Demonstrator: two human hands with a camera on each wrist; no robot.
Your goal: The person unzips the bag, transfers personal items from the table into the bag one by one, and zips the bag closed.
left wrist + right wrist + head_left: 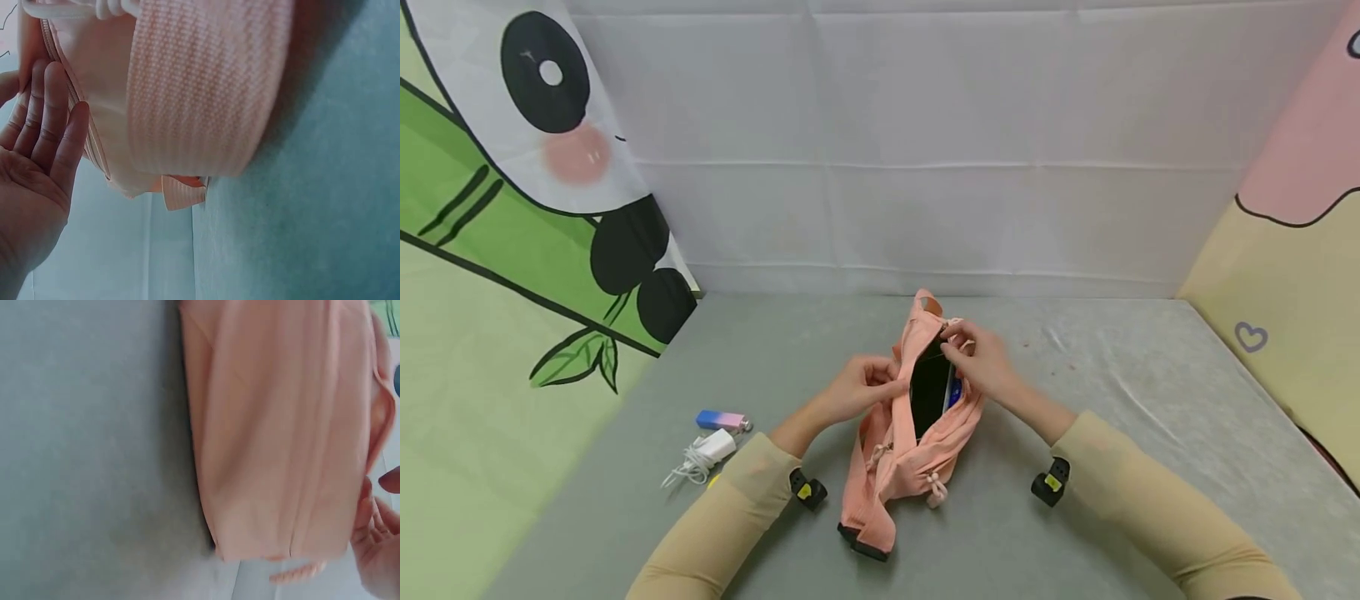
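Note:
A pink waist bag stands upright on the grey table with its long zipped mouth spread apart. Inside lies a flat dark-screened device, perhaps a phone, and a small blue item shows beside it. My left hand holds the mouth's left edge, thumb on top; in the left wrist view its fingers lie along the outer side by the zip. At the far right end of the mouth, my right hand has its fingers bent over the bag's edge. Its fingertips are partly hidden in the right wrist view.
Left of the bag lie a blue-and-pink stick-shaped object and a white charger with a coiled cable. Something yellow peeks out beside the left sleeve. The bag's strap ends in a black buckle near me. A white sheet hangs behind the table.

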